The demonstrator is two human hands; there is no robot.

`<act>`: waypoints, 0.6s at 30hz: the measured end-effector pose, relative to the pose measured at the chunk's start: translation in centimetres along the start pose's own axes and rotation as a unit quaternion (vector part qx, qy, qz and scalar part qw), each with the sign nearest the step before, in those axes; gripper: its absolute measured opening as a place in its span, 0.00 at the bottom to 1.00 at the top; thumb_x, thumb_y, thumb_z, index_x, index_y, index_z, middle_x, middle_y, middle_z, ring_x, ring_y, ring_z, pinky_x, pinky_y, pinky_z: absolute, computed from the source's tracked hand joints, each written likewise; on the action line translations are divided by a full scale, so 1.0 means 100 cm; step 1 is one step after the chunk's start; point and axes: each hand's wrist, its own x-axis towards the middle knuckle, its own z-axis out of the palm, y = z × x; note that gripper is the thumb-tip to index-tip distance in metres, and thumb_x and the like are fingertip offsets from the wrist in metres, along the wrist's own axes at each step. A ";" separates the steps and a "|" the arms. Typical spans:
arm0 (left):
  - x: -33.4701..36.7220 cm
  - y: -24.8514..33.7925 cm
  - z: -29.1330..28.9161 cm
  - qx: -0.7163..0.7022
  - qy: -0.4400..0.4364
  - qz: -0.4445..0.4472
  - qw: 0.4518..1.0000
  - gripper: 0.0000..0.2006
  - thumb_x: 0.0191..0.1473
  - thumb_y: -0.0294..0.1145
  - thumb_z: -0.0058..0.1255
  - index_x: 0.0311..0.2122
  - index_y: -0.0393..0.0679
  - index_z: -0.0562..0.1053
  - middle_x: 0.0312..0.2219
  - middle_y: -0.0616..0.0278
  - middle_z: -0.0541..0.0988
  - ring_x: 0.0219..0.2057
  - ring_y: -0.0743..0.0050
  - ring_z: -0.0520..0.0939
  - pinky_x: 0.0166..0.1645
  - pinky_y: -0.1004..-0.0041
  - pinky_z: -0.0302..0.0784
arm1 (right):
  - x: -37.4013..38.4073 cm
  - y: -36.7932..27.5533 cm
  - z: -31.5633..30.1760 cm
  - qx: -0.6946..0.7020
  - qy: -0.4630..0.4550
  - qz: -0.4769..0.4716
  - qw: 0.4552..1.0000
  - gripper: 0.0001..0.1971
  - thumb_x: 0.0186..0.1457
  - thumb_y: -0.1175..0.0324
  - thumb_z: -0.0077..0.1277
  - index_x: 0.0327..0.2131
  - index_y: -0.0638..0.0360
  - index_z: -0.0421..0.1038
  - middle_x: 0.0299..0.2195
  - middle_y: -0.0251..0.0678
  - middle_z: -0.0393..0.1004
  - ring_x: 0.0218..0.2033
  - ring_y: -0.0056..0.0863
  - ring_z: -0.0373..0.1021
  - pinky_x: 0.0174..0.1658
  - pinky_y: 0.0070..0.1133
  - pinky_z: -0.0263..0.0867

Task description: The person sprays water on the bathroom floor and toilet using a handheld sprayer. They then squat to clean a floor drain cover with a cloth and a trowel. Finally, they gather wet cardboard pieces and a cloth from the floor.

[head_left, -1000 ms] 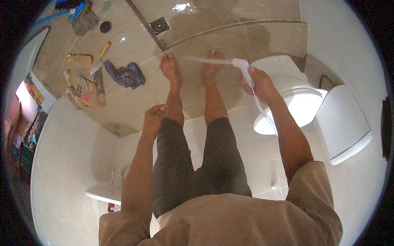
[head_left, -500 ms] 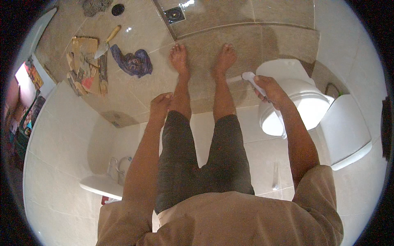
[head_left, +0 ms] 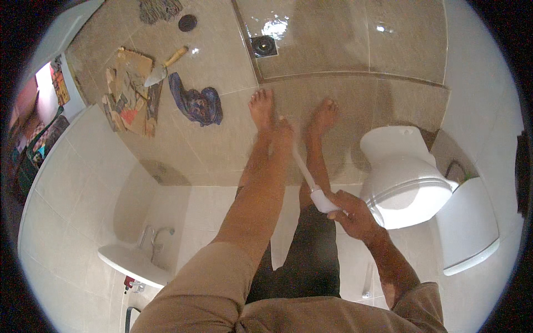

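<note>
My right hand [head_left: 355, 215] is closed around a white handheld bidet sprayer [head_left: 323, 201], just left of the toilet. A pale streak that looks like a water jet [head_left: 303, 169] runs from the sprayer's head up and left toward my left hand [head_left: 283, 135]. That hand is held low in front of my left shin, between my bare feet. Blur smears its fingers, so I cannot tell whether they are open or closed. I see nothing in it.
The white toilet [head_left: 408, 183] stands at the right. Wet tiles surround a square floor drain [head_left: 264, 46]. At the left lie a trowel [head_left: 161, 72] on torn cardboard [head_left: 133, 97], a dark blue cloth [head_left: 200, 105] and a black round cover [head_left: 187, 23]. A sink [head_left: 130, 263] juts out lower left.
My right hand has brought the sprayer left and down from beside the toilet, and a stream now shows from it. My left arm has reached farther forward and right.
</note>
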 end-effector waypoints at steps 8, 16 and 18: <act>0.004 0.026 -0.046 0.072 0.026 0.036 0.996 0.17 0.62 0.30 0.45 0.56 0.49 0.70 0.60 0.51 0.72 0.61 0.43 0.71 0.64 0.49 0.64 | 0.036 0.024 0.007 -0.027 0.101 0.047 0.993 0.26 0.60 0.61 0.57 0.60 0.59 0.68 0.54 0.54 0.73 0.57 0.53 0.69 0.60 0.37 0.65; -0.001 0.022 -0.050 0.050 0.050 0.012 0.997 0.17 0.63 0.30 0.44 0.56 0.48 0.69 0.60 0.50 0.72 0.61 0.42 0.71 0.63 0.48 0.65 | 0.029 0.029 0.010 -0.051 0.104 -0.076 0.990 0.28 0.62 0.56 0.56 0.62 0.54 0.66 0.62 0.50 0.67 0.65 0.53 0.61 0.66 0.39 0.59; 0.000 0.015 -0.036 0.041 0.066 0.006 0.997 0.17 0.63 0.30 0.44 0.57 0.48 0.69 0.60 0.49 0.72 0.61 0.41 0.71 0.63 0.47 0.65 | 0.021 0.019 0.007 -0.033 0.093 -0.085 0.991 0.29 0.62 0.55 0.55 0.63 0.54 0.65 0.62 0.51 0.66 0.65 0.55 0.60 0.65 0.40 0.59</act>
